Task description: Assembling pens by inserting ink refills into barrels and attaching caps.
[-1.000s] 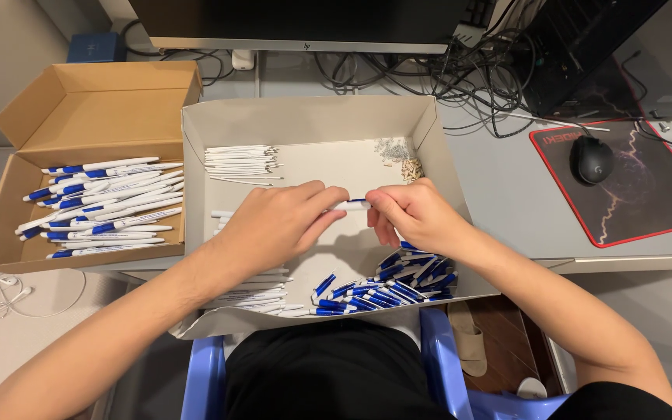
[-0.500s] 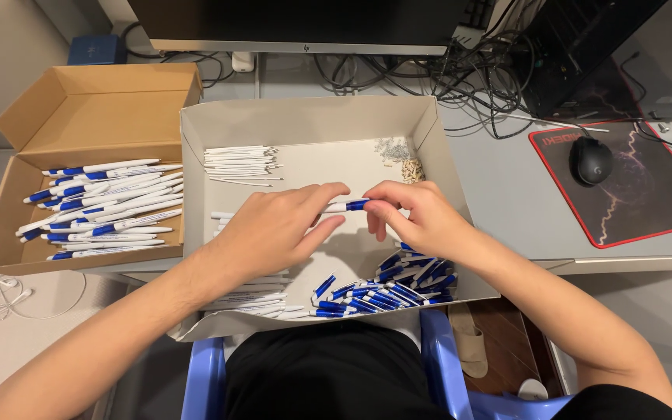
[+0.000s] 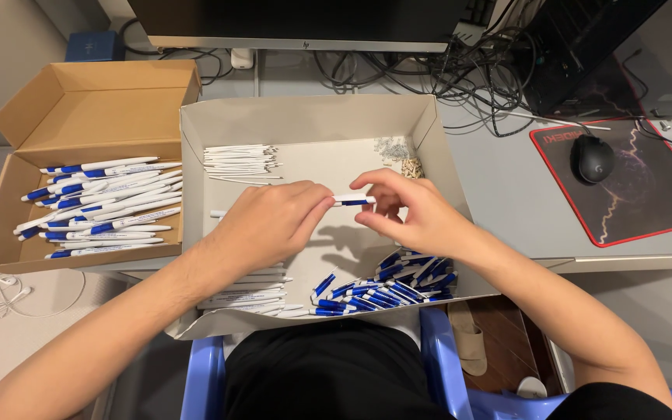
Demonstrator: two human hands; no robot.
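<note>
Over the middle of a shallow grey cardboard tray [image 3: 429, 140], my left hand [image 3: 270, 222] and my right hand [image 3: 410, 214] together hold one white and blue pen [image 3: 351, 201] level between their fingertips. A heap of blue pen parts [image 3: 386, 286] lies in the tray's near right corner, under my right wrist. White pen barrels [image 3: 246, 295] lie at the near left, partly hidden by my left forearm. Thin white refills [image 3: 239, 161] are stacked at the tray's far left. Small springs [image 3: 398, 155] lie at its far right.
A brown cardboard box [image 3: 79, 109] to the left holds several white and blue pens [image 3: 103, 206]. A black mouse [image 3: 591, 158] sits on a dark pad with a red border [image 3: 663, 210] at the right. A monitor and tangled cables stand behind. A white cable lies at far left.
My hands have drawn slightly apart along the pen, so more of its blue and white middle shows between the fingertips. The hands stay over the tray's centre.
</note>
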